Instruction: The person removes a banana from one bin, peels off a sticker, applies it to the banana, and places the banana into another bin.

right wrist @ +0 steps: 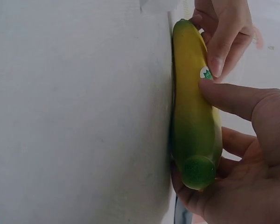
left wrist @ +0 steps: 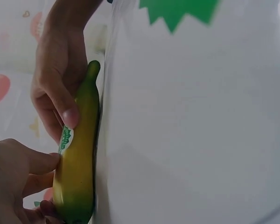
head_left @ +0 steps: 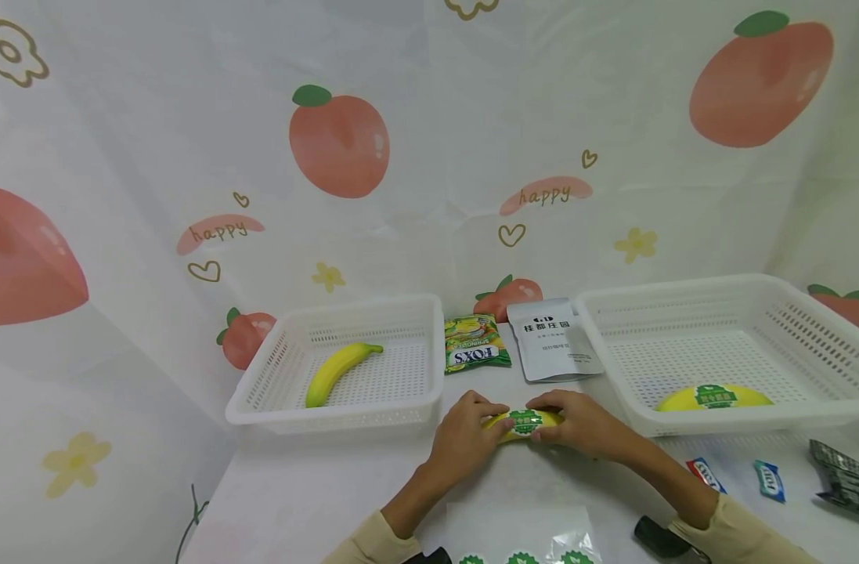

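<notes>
Banana in hand (right wrist: 191, 93): one, smooth, curved, between left hand (head_left: 461, 435) and right hand (head_left: 580, 424)
Grip: I see both pinching it
Sticker (head_left: 525, 421): one, white-and-green
Other bananas (head_left: 337, 372): two, one per basket (head_left: 330, 420)
Baskets: two, white perforated plastic

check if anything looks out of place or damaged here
Nothing looks spilled or damaged. Only the green packet stands out: its lettering is upside down, while the silver pouch beside it reads upright.
</notes>
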`<action>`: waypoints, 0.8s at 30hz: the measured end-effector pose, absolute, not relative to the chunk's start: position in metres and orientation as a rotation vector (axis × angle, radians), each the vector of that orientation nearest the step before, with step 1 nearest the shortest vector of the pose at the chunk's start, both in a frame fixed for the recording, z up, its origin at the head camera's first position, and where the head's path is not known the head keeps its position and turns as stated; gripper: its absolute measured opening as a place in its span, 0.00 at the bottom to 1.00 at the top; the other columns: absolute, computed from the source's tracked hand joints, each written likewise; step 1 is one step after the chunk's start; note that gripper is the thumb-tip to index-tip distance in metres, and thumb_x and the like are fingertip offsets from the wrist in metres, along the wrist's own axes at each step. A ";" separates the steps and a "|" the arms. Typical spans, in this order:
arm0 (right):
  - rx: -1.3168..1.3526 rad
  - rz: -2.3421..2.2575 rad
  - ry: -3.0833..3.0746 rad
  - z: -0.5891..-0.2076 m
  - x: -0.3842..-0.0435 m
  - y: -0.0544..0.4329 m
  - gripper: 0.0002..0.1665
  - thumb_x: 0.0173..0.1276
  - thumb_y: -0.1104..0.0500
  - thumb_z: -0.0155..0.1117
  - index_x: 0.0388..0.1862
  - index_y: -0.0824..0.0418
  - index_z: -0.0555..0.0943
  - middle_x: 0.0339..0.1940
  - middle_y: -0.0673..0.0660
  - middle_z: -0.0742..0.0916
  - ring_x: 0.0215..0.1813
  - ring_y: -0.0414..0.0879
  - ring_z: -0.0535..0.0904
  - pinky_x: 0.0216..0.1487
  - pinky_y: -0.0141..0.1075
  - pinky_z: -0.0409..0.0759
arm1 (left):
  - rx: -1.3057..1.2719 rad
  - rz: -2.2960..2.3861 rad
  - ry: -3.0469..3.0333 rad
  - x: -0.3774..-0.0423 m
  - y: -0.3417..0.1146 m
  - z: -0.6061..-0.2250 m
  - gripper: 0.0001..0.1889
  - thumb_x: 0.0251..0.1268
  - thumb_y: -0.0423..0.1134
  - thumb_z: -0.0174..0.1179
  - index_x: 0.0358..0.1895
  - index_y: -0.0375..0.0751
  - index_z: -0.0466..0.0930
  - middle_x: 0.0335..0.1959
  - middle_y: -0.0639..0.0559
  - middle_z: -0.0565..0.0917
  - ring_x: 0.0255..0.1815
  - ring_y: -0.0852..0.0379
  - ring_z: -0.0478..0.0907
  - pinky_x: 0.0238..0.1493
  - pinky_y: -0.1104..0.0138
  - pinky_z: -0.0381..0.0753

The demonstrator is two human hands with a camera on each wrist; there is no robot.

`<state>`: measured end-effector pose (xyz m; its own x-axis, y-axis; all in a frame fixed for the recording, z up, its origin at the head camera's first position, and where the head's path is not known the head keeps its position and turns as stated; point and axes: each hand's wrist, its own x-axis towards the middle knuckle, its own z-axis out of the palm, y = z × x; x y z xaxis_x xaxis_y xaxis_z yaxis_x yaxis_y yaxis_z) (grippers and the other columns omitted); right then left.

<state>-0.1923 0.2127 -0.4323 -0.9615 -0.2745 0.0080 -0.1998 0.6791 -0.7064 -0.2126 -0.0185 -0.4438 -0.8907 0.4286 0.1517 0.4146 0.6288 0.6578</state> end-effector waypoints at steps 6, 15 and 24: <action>-0.414 -1.177 2.756 -0.432 -0.194 0.211 0.25 0.73 0.45 0.70 0.59 0.61 0.87 0.55 0.54 0.89 0.56 0.49 0.81 0.60 0.52 0.78 | 0.728 1.158 2.799 -0.213 -0.019 -0.445 0.15 0.74 0.47 0.68 0.56 0.46 0.91 0.45 0.56 0.80 0.44 0.64 0.74 0.43 0.69 0.73; -0.281 -1.201 2.757 -0.431 -0.199 0.202 0.18 0.81 0.48 0.63 0.55 0.58 0.89 0.52 0.52 0.90 0.50 0.46 0.80 0.55 0.46 0.78 | 0.729 1.170 2.786 -0.213 -0.019 -0.443 0.15 0.71 0.45 0.70 0.56 0.45 0.92 0.45 0.56 0.80 0.44 0.63 0.74 0.44 0.69 0.73; -0.276 -1.211 2.756 -0.429 -0.199 0.203 0.13 0.79 0.57 0.62 0.53 0.57 0.90 0.53 0.54 0.89 0.50 0.48 0.78 0.52 0.43 0.75 | 0.746 1.162 2.780 -0.213 -0.019 -0.441 0.15 0.71 0.43 0.69 0.58 0.53 0.91 0.43 0.55 0.81 0.43 0.63 0.74 0.40 0.68 0.72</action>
<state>-0.1986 0.2030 -0.4286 -0.9764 -0.2132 -0.0354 -0.1181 0.6638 -0.7385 -0.2134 -0.0187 -0.4410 -0.8837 0.4446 0.1464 0.4166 0.6043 0.6792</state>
